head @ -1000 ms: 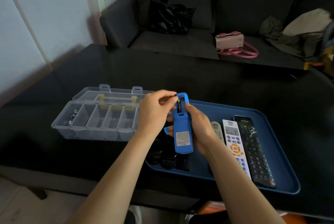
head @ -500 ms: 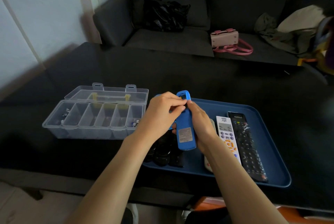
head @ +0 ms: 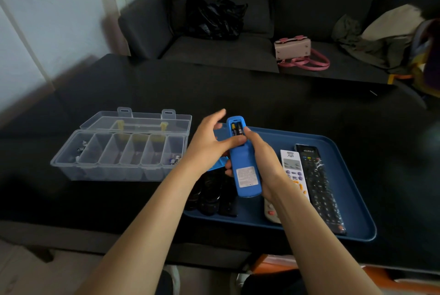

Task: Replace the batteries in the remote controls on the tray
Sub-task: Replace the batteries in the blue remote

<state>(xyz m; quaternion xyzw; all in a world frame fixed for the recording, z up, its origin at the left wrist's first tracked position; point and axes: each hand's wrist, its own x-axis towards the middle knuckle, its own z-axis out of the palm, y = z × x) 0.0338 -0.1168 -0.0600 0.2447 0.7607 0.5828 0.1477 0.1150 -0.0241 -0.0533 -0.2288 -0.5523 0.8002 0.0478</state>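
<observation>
blue remote (head: 245,170) above the tray (head: 357,199), back up, long axis away; label unreadable. gripped by right hand (head: 264,158); left hand (head: 209,144) open, thumb pressing 2 batteries (head: 237,130).

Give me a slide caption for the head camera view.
Right hand holds blue remote, batteries exposed; left hand presses beside them.

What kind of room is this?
Probably a living room at home: a dark sofa with a pink handbag on it stands behind a low black table holding TV-style remotes on a tray.
</observation>
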